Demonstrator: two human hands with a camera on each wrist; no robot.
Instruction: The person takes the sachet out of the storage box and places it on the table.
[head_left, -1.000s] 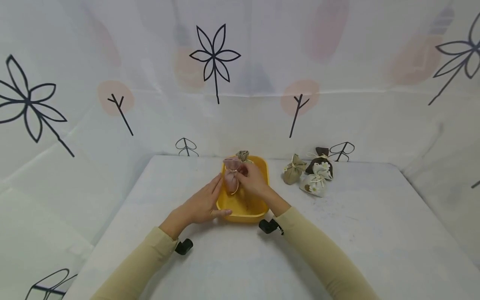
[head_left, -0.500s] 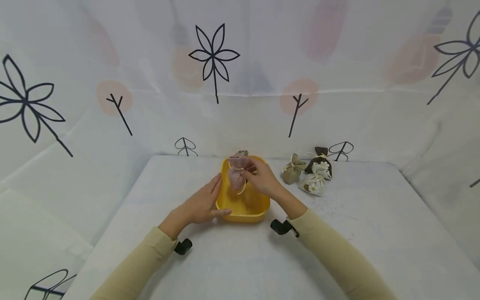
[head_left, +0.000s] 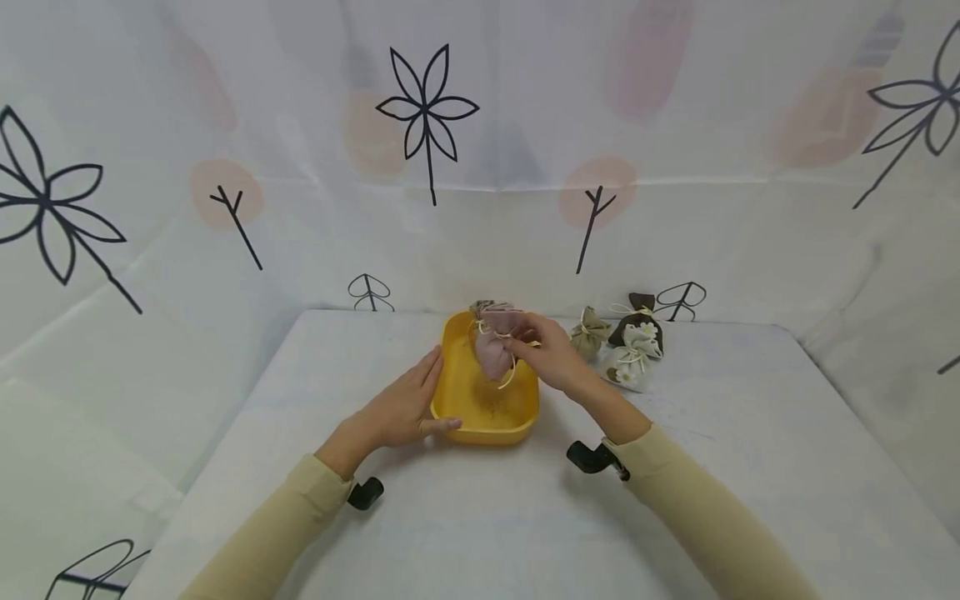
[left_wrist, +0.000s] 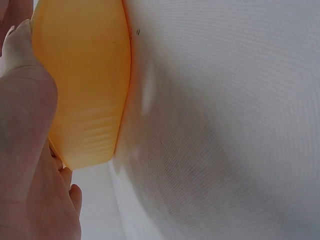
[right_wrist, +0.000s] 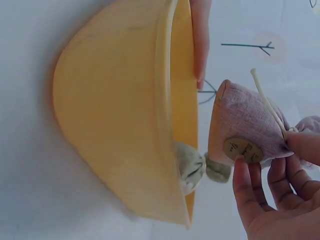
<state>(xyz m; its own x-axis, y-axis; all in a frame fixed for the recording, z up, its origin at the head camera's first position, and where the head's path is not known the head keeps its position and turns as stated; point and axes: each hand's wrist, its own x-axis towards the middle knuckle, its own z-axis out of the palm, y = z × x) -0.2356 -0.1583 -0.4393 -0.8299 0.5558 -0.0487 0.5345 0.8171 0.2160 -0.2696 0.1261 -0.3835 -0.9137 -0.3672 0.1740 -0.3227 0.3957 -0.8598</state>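
Note:
A pink cloth pouch (head_left: 492,357) tied with a pale cord is pinched between the thumb and fingers of my right hand (head_left: 555,358). It hangs over the yellow plastic tub (head_left: 483,435); in the right wrist view it is above the rim, a round paper label (right_wrist: 243,149) on its side. My left hand (head_left: 399,407) rests along the tub's left side with fingers extended, its thumb at the near rim. Inside the tub, at the far end, sits a beige-green pouch (right_wrist: 189,167), partly hidden behind the rim.
To the right of the tub, several pouches stand close together: a tan one (head_left: 588,335), a white one with daisies (head_left: 628,370) and a dark brown one (head_left: 640,308). A white cloth (head_left: 450,525) covers the table, and a patterned curtain (head_left: 495,233) rises behind.
My right hand has lifted the pink pouch from the tub's left side and carried it right. The left hand keeps its place on the tub.

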